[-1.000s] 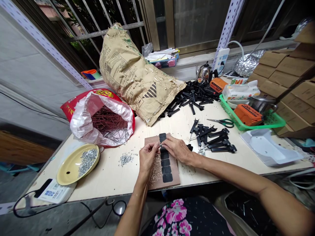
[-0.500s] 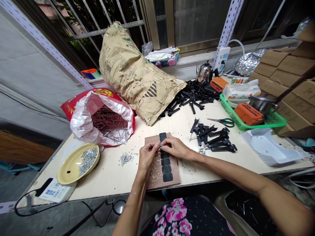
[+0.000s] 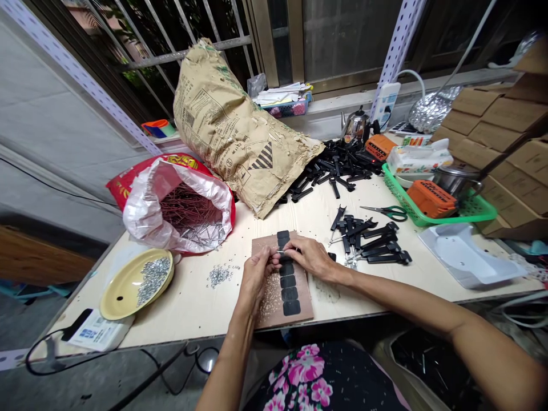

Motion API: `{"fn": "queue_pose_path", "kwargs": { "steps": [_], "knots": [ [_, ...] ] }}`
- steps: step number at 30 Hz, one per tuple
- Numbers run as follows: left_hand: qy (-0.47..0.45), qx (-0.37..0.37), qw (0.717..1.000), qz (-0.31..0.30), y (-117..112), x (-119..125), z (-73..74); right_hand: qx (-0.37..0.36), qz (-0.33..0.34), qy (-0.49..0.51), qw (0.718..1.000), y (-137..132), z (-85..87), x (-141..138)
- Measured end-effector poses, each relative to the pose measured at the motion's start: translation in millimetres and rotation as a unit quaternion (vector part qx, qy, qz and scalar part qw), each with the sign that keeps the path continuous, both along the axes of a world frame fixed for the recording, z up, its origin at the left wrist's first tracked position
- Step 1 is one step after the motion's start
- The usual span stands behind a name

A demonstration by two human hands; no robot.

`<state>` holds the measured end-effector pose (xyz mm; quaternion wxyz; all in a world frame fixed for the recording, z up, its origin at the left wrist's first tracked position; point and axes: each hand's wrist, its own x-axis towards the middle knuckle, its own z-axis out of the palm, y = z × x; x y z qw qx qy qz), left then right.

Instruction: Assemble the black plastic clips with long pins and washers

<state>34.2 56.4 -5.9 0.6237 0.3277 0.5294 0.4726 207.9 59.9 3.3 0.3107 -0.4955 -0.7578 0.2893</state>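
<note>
Over a brown board, my two hands meet at a thin metal rod. My right hand is closed around a black plastic piece, whose end shows beside the wrist; the rod seems to belong to it. My left hand pinches at the rod's left tip; any smaller part between those fingertips is hidden. Black square pads run in a strip down the board, with pale crumbs scattered beside them. Small shiny metal bits lie in a loose heap left of the board.
A yellow dish of metal bits and a red-and-white sack of rods stand left. Behind leans a large paper sack. Black pieces, scissors, a green basket and a white tray are right.
The fingers of both hands have drawn slightly apart, exposing more of the rod. The black piece's end now shows by my right wrist.
</note>
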Motion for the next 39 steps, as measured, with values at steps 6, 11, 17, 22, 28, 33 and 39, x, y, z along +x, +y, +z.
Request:
{"fn": "queue_pose_path", "kwargs": {
  "steps": [6, 11, 17, 22, 28, 33, 39],
  "knots": [
    [-0.016, -0.006, 1.0, 0.004, 0.6, 1.7, 2.6, 0.029, 0.0, -0.019, 0.999, -1.6, -0.3, 5.2],
    [0.164, 0.088, 0.982, 0.026, -4.1, -6.5, -0.8, 0.063, -0.011, -0.086, 0.994, 11.5, -8.1, 16.4],
    [0.351, 0.151, 0.923, 0.046, -7.5, -10.5, -11.2, 0.148, 0.121, -0.151, 0.97, 13.1, -26.9, 18.8],
    [0.38, 0.162, 0.908, 0.066, -7.9, -6.9, -14.9, 0.144, 0.195, -0.123, 0.962, 16.6, -22.4, 17.1],
    [0.354, 0.154, 0.918, 0.09, -9.4, -6.6, -15.0, 0.09, 0.226, -0.119, 0.963, 10.2, -15.7, 11.3],
    [0.328, 0.147, 0.927, 0.101, -9.2, -5.9, -14.3, 0.088, 0.206, -0.131, 0.966, 18.1, -4.1, 13.4],
    [0.329, 0.14, 0.928, 0.106, -8.5, -4.6, -14.5, 0.113, 0.254, -0.139, 0.95, 17.6, -10.6, 11.8]
  ]
}}
